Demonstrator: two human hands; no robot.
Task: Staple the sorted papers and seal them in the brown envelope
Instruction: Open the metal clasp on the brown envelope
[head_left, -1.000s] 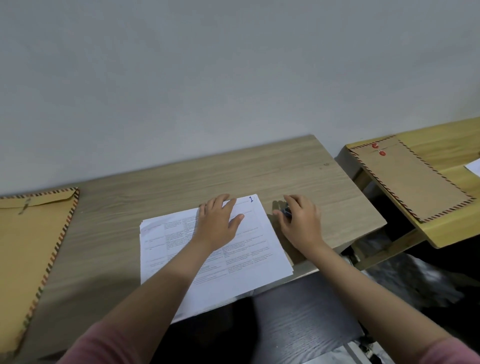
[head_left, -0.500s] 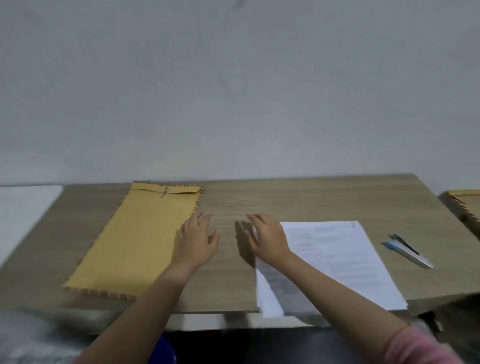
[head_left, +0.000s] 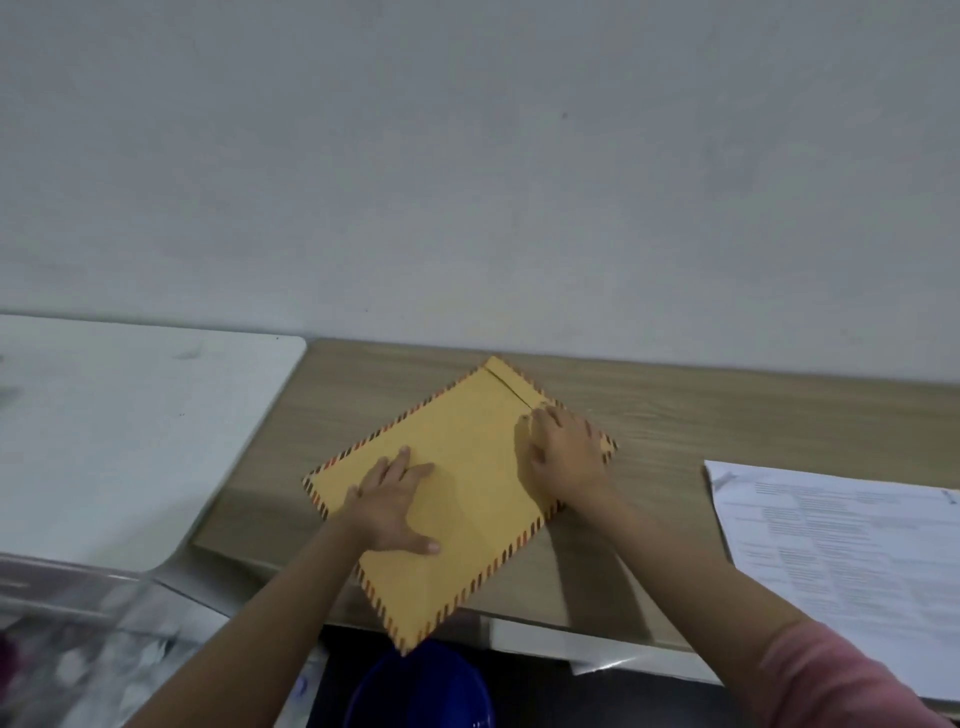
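The brown envelope (head_left: 470, 447), with a red-and-black striped border, lies slantwise on the wooden desk (head_left: 727, 415); its near corner hangs over the front edge. My left hand (head_left: 395, 506) lies flat on its lower left part, fingers spread, pressing it down. My right hand (head_left: 563, 452) rests on its upper right part, fingers curled at the flap's edge. The stack of white printed papers (head_left: 852, 551) lies on the desk to the right, apart from both hands. No stapler is in view.
A white table (head_left: 130, 426) adjoins the desk on the left. Blurred clear plastic (head_left: 78, 623) sits at the lower left. A round blue object (head_left: 421, 691) is below the desk's front edge. A grey wall stands behind the desk.
My view has swung left. Both hands left the papers and landed on the envelope, which has turned slantwise and slid toward the front edge.
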